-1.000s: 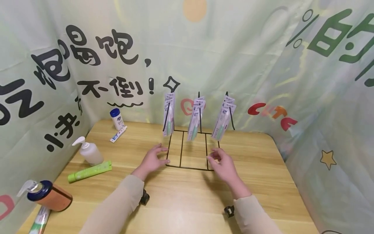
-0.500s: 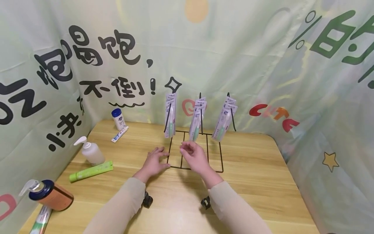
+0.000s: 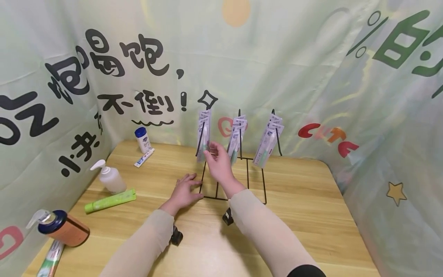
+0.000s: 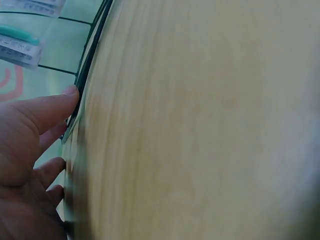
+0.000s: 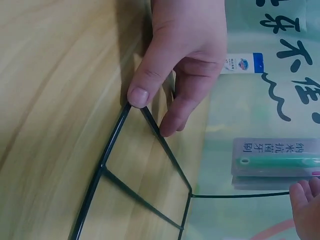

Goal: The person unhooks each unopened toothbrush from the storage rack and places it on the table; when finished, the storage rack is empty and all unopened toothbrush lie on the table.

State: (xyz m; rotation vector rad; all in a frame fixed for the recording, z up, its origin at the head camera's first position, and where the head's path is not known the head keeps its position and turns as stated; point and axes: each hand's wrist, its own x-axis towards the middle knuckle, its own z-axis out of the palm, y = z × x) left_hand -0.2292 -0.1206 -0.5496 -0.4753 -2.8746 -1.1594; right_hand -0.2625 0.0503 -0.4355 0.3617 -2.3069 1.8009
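Observation:
A black wire rack (image 5: 104, 165) stands on the wooden table, with packaged toothbrushes hanging from its hooks in left (image 3: 204, 134), middle (image 3: 238, 134) and right (image 3: 267, 146) groups. My left hand (image 3: 183, 191) rests at the rack's front left corner. Its thumb presses on that corner and a fingertip touches the side wire, as the right wrist view shows. My right hand (image 3: 220, 165) reaches up over the base with loosely bent fingers, close to the lower end of the left toothbrushes. Only its fingertips (image 5: 306, 200) appear in the right wrist view, beside the packs; contact is unclear.
Along the table's left side are a blue-capped white bottle (image 3: 142, 140), a small toothpaste box (image 3: 144, 158), a white pump bottle (image 3: 112, 180), a green tube (image 3: 110, 201), an orange pump bottle (image 3: 69, 231) and another tube (image 3: 51, 259). Printed cloth (image 3: 277, 57) hangs behind.
My right hand has moved from the rack's right side, across its front, to the left toothbrushes. My left hand has stayed at the left corner.

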